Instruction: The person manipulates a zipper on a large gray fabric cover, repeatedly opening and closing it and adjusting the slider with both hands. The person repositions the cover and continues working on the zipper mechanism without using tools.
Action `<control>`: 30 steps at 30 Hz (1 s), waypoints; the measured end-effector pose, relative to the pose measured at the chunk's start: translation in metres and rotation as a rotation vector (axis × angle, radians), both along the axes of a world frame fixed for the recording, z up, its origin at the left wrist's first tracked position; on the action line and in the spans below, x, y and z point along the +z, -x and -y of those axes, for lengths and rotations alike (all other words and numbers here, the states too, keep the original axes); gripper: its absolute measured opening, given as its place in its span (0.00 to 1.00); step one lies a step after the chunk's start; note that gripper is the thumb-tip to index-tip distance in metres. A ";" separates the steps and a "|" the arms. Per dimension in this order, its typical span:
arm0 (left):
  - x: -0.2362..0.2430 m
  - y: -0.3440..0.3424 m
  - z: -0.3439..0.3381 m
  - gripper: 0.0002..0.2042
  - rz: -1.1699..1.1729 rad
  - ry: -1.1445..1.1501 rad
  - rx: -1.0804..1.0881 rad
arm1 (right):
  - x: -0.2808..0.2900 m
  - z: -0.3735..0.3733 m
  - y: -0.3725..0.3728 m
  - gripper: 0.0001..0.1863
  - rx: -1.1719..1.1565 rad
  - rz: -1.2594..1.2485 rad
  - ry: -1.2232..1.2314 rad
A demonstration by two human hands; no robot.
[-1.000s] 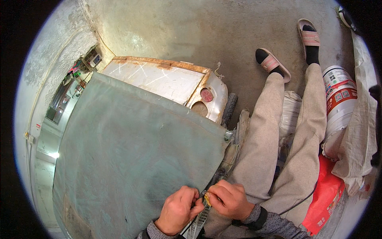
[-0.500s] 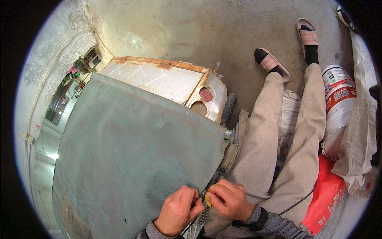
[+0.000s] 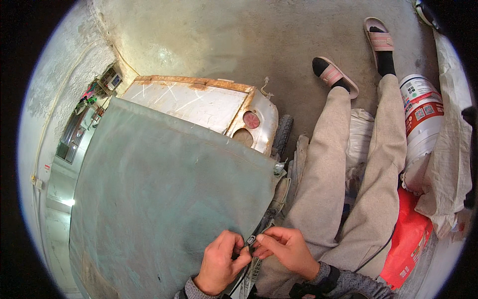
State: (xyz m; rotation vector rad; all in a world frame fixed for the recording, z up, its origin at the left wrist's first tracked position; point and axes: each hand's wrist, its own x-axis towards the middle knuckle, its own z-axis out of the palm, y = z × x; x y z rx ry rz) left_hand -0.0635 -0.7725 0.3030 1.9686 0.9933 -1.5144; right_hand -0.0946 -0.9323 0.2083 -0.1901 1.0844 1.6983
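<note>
My left hand (image 3: pixel 221 261) is closed in a pinch, thumb and forefinger on a thin black cord (image 3: pixel 240 280) that runs down past the hand. At its fingertips sits a small silver-grey piece with a dark opening (image 3: pixel 251 240); its exact kind is too small to tell. My right hand (image 3: pixel 291 250) reaches in from the right, thumb and forefinger pinched against that same piece, the other fingers curled beneath. Both hands meet over the near right edge of a large grey-green panel (image 3: pixel 164 194).
Beyond the panel stands a rusty white metal body (image 3: pixel 184 102) with a red round light (image 3: pixel 251 119) and a tyre (image 3: pixel 283 134). My legs in beige trousers (image 3: pixel 323 149) stretch out on the right. A white bucket (image 3: pixel 423 114), red bag (image 3: pixel 406 239) and pale sack (image 3: pixel 445 149) lie beyond.
The yellow bit seen at my right fingertips no longer shows. The silver-grey piece has come into view between the hands, and my right fingers have opened out somewhat.
</note>
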 end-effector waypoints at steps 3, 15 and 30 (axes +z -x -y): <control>0.000 0.001 0.000 0.09 -0.009 -0.014 0.024 | 0.000 -0.002 0.002 0.11 -0.026 0.002 0.011; -0.002 -0.004 0.007 0.10 -0.033 -0.089 -0.006 | 0.013 -0.012 0.005 0.08 -0.036 0.099 0.122; -0.003 -0.015 0.000 0.09 -0.058 -0.015 -0.044 | 0.005 -0.011 0.002 0.07 -0.020 0.111 0.047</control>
